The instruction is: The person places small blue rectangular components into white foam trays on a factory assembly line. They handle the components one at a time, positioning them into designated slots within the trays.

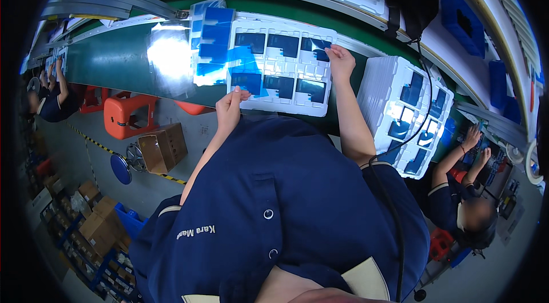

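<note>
A white moulded tray [284, 110] lies before me on the green bench, with dark, flat screen-like panels [282, 46] in its compartments. My right hand [341, 63] pinches the right edge of the panel [313, 46] in the far right compartment; a bright glint crosses that panel. At the tray's near left corner, my left hand [230, 108] has its fingertips closed at the lower edge of a translucent blue film [247, 83], which covers the panel beneath. More blue film [242, 60] lies loosely over the tray's left side. What exactly is between my left fingertips is partly hidden.
Left of the tray lie blue film strips [216, 37] and a shiny clear sheet [170, 54]. A tall stack of white trays [374, 83] stands at right, crossed by a black cable [424, 114]. Co-workers sit at both sides. Red stools [121, 115] and a carton [164, 147] stand behind left.
</note>
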The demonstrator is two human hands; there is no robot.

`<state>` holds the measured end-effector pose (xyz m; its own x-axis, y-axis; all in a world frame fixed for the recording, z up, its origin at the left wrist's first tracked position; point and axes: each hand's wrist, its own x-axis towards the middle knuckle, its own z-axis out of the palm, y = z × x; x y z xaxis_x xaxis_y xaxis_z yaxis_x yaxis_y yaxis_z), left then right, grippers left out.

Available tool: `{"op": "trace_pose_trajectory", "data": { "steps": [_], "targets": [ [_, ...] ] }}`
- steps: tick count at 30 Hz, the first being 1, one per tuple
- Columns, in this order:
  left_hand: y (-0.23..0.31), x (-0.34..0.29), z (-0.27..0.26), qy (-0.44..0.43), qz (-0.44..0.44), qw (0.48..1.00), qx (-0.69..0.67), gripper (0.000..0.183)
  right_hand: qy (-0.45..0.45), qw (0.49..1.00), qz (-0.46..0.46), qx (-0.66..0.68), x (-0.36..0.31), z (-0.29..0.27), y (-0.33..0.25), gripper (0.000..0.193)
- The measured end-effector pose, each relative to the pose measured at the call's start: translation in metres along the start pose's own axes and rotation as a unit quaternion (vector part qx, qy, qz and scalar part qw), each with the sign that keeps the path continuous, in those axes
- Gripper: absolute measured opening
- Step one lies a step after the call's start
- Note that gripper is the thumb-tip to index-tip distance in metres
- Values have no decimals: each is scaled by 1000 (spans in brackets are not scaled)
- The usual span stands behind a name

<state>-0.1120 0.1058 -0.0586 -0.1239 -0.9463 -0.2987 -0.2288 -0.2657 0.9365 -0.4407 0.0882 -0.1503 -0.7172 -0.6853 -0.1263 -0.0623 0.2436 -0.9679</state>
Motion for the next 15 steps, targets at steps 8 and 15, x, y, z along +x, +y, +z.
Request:
{"op": "trace_pose_trajectory", "data": {
  "steps": [8,15],
  "targets": [
    [-4,-5,-2,7,-8,1000,-12,44,-8,999,-2,-40,-1,-1,-4,21],
    [-1,-8,-2,9,-10,1000,-2,46,-7,1000,-12,-11,0,-1,0,22]
  ]
}}
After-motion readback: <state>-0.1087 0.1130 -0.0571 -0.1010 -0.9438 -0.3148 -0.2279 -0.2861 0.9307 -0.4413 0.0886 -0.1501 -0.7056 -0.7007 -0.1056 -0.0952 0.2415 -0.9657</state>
